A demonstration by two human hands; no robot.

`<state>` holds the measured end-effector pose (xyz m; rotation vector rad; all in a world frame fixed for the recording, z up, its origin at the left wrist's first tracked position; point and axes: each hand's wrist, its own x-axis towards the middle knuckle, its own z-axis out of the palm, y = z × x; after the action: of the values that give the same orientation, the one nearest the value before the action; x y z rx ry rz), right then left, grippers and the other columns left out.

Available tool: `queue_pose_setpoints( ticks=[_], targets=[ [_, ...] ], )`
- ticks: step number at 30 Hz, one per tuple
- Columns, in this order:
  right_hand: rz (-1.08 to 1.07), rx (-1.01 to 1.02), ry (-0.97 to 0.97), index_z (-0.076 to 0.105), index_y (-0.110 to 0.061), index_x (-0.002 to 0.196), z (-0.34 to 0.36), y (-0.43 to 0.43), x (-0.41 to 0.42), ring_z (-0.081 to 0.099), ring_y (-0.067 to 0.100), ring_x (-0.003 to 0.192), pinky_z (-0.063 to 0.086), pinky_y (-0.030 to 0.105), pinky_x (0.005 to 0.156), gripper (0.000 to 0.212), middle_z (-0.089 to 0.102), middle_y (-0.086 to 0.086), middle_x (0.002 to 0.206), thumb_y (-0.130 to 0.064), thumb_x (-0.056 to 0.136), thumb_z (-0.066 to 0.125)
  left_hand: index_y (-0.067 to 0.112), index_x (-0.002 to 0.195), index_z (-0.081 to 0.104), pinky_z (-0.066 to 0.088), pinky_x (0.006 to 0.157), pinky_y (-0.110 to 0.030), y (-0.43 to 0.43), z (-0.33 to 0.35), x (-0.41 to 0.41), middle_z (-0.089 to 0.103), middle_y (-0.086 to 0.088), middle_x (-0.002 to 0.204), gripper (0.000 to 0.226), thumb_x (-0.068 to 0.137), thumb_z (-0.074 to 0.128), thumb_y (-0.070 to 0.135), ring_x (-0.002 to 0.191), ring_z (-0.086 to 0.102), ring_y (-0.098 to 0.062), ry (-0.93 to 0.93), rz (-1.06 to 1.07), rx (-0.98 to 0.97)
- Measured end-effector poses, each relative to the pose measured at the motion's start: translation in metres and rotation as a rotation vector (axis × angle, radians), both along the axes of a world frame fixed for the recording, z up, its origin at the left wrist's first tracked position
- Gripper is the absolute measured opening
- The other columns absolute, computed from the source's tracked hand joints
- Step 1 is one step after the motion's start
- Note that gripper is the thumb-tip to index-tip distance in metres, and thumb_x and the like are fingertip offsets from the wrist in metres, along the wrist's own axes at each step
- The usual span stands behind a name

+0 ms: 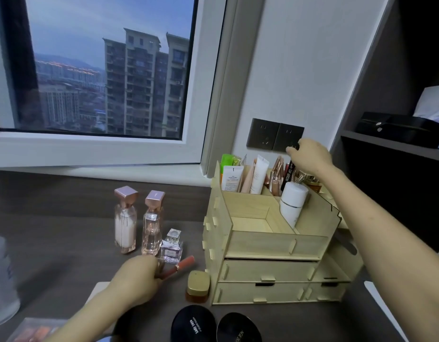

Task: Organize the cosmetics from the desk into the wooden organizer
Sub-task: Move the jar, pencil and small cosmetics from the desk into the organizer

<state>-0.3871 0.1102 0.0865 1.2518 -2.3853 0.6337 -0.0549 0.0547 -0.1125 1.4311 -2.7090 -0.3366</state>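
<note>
A large window (pixel 102 70) stands above the far edge of the desk (pixel 53 218), showing tall apartment blocks (pixel 144 82) under a dusky sky. Right of it, a dark double wall socket (pixel 270 135). A dark shelf (pixel 386 144) at the right carries a black box (pixel 396 128), with something white (pixel 433 102) behind it

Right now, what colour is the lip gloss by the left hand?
Lip gloss: coral pink, head view.

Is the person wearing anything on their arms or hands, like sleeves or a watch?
No. The left arm and right arm show no sleeves as far as the picture reaches. No watch, bracelet or glove shows on the left hand or right hand. The fingers are mostly hidden, so I cannot tell about rings.
</note>
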Motion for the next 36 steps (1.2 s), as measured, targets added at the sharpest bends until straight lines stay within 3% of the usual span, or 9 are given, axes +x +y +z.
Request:
queue_pose_setpoints(
  ticks=[6, 11, 16, 18, 20, 25, 29, 33, 36],
  targets=[
    [0.048, 0.184, -0.033, 0.051, -0.001, 0.121, 0.000, -0.001, 0.000, 0.057, 0.031, 0.099, 0.037, 0.032, 0.072, 0.044, 0.062, 0.016, 0.112, -0.037, 0.096, 0.046, 0.014, 0.069, 0.060, 0.040, 0.051, -0.021, -0.005, 0.033, 0.020, 0.063, -0.001, 0.061, 0.019, 0.084, 0.065, 0.023, 0.051, 0.053, -0.010, 0.433, 0.001, 0.267],
    [0.041, 0.133, -0.010, 0.055, -0.003, 0.110, -0.005, 0.000, 0.001, 0.057, 0.029, 0.090, 0.036, 0.031, 0.067, 0.039, 0.057, 0.010, 0.092, -0.037, 0.095, 0.048, 0.010, 0.071, 0.065, 0.043, 0.048, -0.014, 0.006, 0.066, 0.018, 0.060, -0.003, 0.057, 0.012, 0.084, 0.066, 0.012, 0.049, 0.056, -0.008, 0.844, -0.044, 0.378],
    [0.052, 0.074, -0.124, 0.058, -0.001, 0.105, -0.012, 0.007, 0.000, 0.052, 0.022, 0.079, 0.039, 0.032, 0.067, 0.040, 0.054, 0.006, 0.087, -0.039, 0.093, 0.051, 0.010, 0.076, 0.068, 0.035, 0.042, -0.006, 0.014, 0.092, 0.006, 0.058, 0.001, 0.051, 0.009, 0.084, 0.066, 0.016, 0.040, 0.047, 0.000, 0.951, -0.100, 0.273],
    [0.100, 0.167, -0.177, 0.058, -0.008, 0.085, -0.022, 0.012, 0.002, 0.051, 0.017, 0.067, 0.040, 0.029, 0.061, 0.025, 0.056, 0.005, 0.076, -0.032, 0.093, 0.053, 0.013, 0.077, 0.068, 0.038, 0.045, -0.011, 0.016, 0.100, 0.001, 0.060, 0.000, 0.051, 0.009, 0.084, 0.066, 0.018, 0.044, 0.050, -0.005, 0.989, -0.108, 0.283],
    [0.137, 0.165, -0.219, 0.050, -0.014, 0.069, -0.034, 0.014, 0.002, 0.043, 0.013, 0.055, 0.033, 0.025, 0.052, 0.029, 0.048, 0.001, 0.063, -0.030, 0.093, 0.055, 0.014, 0.081, 0.069, 0.040, 0.047, -0.014, 0.017, 0.105, -0.004, 0.063, 0.000, 0.055, 0.008, 0.083, 0.067, 0.021, 0.048, 0.054, -0.007, 1.013, -0.125, 0.287],
    [0.021, 0.185, -0.106, 0.046, -0.016, 0.064, -0.034, 0.007, -0.001, 0.050, 0.019, 0.061, 0.037, 0.028, 0.056, 0.046, 0.051, 0.003, 0.064, -0.047, 0.097, 0.036, 0.012, 0.080, 0.069, 0.042, 0.044, -0.010, 0.022, 0.116, -0.018, 0.063, 0.000, 0.057, 0.007, 0.082, 0.068, 0.019, 0.049, 0.055, -0.010, 1.059, -0.152, 0.314],
    [0.027, -0.148, 0.153, 0.055, -0.010, 0.065, -0.028, 0.015, 0.021, 0.057, 0.028, 0.070, 0.042, 0.035, 0.066, 0.049, 0.060, 0.009, 0.067, -0.038, 0.099, 0.033, 0.008, 0.085, 0.069, 0.039, 0.042, -0.007, 0.023, 0.127, -0.034, 0.061, 0.000, 0.059, 0.008, 0.083, 0.067, 0.016, 0.041, 0.052, 0.001, 1.113, -0.173, 0.325],
    [0.554, -0.342, -0.547, 0.066, -0.012, 0.103, -0.002, 0.048, 0.078, 0.061, 0.012, 0.077, 0.048, 0.026, 0.068, 0.039, 0.069, 0.004, 0.091, -0.041, 0.097, 0.040, 0.010, 0.080, 0.068, 0.040, 0.048, -0.007, 0.025, 0.138, -0.060, 0.061, 0.000, 0.061, 0.008, 0.083, 0.068, 0.018, 0.045, 0.052, 0.000, 1.134, -0.213, 0.285],
    [0.743, -0.291, -0.640, 0.060, -0.015, 0.115, 0.006, 0.067, 0.105, 0.061, 0.002, 0.064, 0.043, 0.013, 0.050, 0.027, 0.072, 0.007, 0.092, -0.028, 0.093, 0.055, 0.013, 0.076, 0.066, 0.043, 0.055, -0.013, 0.033, 0.146, -0.085, 0.060, -0.003, 0.062, 0.008, 0.083, 0.067, 0.016, 0.054, 0.053, -0.011, 1.140, -0.305, 0.296]
  ],
)
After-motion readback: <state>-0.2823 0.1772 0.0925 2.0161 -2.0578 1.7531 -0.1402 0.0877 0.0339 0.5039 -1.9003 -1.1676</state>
